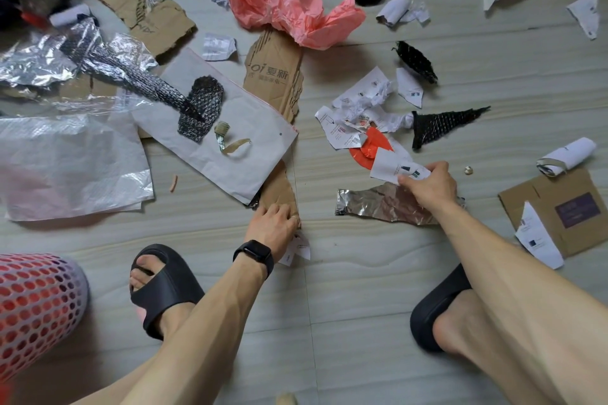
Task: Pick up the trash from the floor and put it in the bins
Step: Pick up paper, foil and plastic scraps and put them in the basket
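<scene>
two hands on floor scraps

A mailer envelope lies on cardboard, left of paper scraps, with foil nearer.

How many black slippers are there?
2. One black slipper is on the foot at lower left, beside the red mesh bin. The other black slipper is at lower right, partly hidden behind the person's forearm.
</scene>
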### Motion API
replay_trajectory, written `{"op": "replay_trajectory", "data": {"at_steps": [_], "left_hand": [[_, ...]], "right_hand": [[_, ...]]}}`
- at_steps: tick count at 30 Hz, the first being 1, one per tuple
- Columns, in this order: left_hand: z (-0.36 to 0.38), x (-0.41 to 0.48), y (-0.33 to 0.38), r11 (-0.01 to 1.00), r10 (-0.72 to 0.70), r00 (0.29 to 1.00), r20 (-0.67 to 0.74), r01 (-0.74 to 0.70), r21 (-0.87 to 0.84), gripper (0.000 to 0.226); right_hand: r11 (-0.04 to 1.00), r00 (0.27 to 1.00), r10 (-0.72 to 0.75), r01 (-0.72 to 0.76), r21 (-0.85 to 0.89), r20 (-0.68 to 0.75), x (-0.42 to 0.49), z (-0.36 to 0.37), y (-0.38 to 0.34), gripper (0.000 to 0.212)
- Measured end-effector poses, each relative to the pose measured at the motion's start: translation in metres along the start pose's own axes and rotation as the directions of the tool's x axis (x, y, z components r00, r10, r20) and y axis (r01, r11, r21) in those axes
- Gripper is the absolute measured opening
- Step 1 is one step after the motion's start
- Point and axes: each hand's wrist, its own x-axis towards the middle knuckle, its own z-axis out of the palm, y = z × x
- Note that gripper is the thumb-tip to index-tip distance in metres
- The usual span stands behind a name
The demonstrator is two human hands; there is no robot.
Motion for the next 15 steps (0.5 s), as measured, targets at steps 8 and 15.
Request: {"op": "replay_trajectory", "data": {"at_steps": [8,15], "left_hand": [[-0.002,0.001,0.0,1.0,-0.007,1.0,0.022,0.006,0.022,0.032],[-0.023,-0.01,-0.013,0.995,-0.08,0.996,0.028,0.081,-0.056,0.017]], "right_hand": [[0.991,0.99,-0.135,0.135,-0.01,0.034,-0.008,0.008,-0.003,0.029],[0.949,0.987,-0.11,0.139,0.283,-0.118,-0.047,0.0,-0.014,0.021]]}}
